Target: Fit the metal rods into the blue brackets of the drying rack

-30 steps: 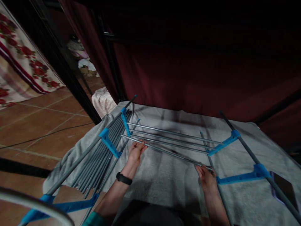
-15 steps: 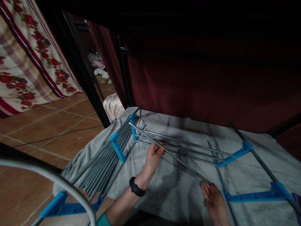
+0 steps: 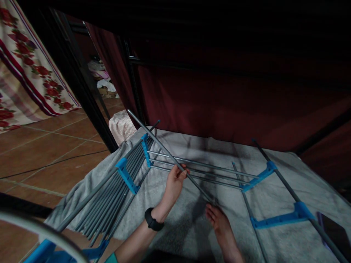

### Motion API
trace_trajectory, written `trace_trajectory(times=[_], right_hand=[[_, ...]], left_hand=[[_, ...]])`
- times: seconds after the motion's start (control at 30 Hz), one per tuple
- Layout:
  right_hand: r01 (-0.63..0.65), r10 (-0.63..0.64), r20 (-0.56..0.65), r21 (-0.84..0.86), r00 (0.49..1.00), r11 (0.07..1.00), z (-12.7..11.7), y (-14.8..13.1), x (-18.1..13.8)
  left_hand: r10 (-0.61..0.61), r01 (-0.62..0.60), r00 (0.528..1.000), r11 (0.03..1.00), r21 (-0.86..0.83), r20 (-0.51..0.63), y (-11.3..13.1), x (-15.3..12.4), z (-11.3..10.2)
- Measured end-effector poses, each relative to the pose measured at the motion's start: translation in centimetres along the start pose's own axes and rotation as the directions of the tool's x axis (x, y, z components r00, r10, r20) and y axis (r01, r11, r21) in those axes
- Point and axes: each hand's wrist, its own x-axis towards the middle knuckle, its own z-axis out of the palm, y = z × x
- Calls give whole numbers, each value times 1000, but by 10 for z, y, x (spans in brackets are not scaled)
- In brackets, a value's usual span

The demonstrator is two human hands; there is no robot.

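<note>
Holding a slim grey metal rod (image 3: 165, 150) aslant in the left hand (image 3: 174, 182), with a narrow grip of thumb and fingers closed about it, before a dark maroon curtain (image 3: 219, 98). Tilted up to the left, seemingly above three parallel grey metal bars (image 3: 208, 166) running between bright blue plastic brackets (image 3: 146, 150) over a soft grey blanket (image 3: 296, 244). With the right hand (image 3: 220, 223) just beside the rod's lower end, in a wide, loose grip; too close to tell whether touching. Flanked at left by a sheaf of thin grey metal rods (image 3: 109, 197) and at far right by a dark, flat phone-like slab (image 3: 333, 230). Apparently at the stage of angling a single rod. Likely calling next for a secure left hold and care against knocking the bars.
</note>
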Motion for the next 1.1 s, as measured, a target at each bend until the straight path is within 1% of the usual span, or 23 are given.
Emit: trace_trajectory(times=[0.1, 0.2, 0.3, 0.43, 0.57, 0.67, 0.77, 0.9, 1.0, 1.1], right_hand=[[-61, 61, 97, 3, 993, 998, 25, 2, -17], [-80, 84, 160, -33, 984, 996, 36, 3, -28], [-59, 71, 167, -76, 983, 995, 35, 1, -30], [-61, 88, 183, -150, 979, 987, 27, -7, -23], [-16, 45, 153, -182, 987, 983, 24, -13, -20], [8, 19, 138, -192, 990, 981, 25, -16, -21], [24, 3, 136, -197, 991, 980, 23, -21, -20], [45, -9, 166, -213, 986, 976, 18, -30, -14], [77, -37, 193, -206, 981, 975, 15, -36, -13], [111, -76, 180, -192, 981, 975, 14, -40, -15]], left_hand=[[35, -36, 999, 998, 46, 12, -2, 0, -1], [89, -93, 995, 991, 96, 47, 2, 1, -3], [137, -153, 984, 976, 156, 111, 14, 2, -8], [196, -230, 970, 930, 287, 140, 32, 5, -13], [243, -295, 954, 868, 399, 176, 38, 5, -14], [303, -376, 926, 800, 468, 226, 37, 4, -14], [346, -461, 886, 724, 514, 308, 35, 2, -14], [352, -546, 837, 591, 593, 420, 27, 3, -18], [331, -559, 829, 459, 690, 451, 14, 6, -26], [285, -548, 833, 312, 776, 474, -1, 9, -38]])
